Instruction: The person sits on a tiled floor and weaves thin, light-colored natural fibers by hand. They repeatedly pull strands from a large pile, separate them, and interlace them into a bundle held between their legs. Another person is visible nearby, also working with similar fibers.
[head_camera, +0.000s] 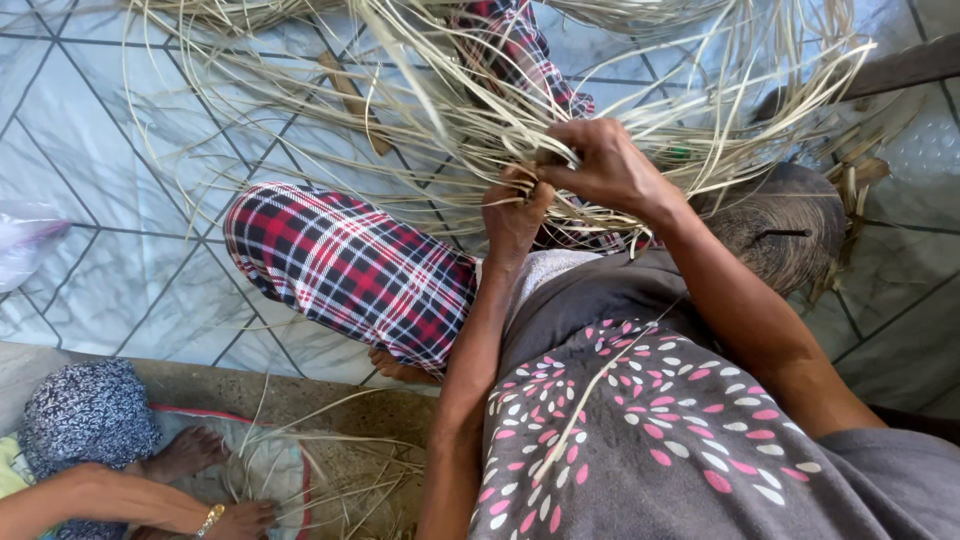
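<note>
Head view had both hands up in a messy fan of pale, flat straw strips spread over the red plaid knee. The left hand was fisted tight around a few strips, and the right hand pinched more just beside it. Round dark wooden block sat close by on the tiled floor.

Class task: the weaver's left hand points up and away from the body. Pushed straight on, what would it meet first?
Probably the pale straw strips that the left hand already grips, just beyond its knuckles; the right hand is alongside. Depth is unclear.
</note>
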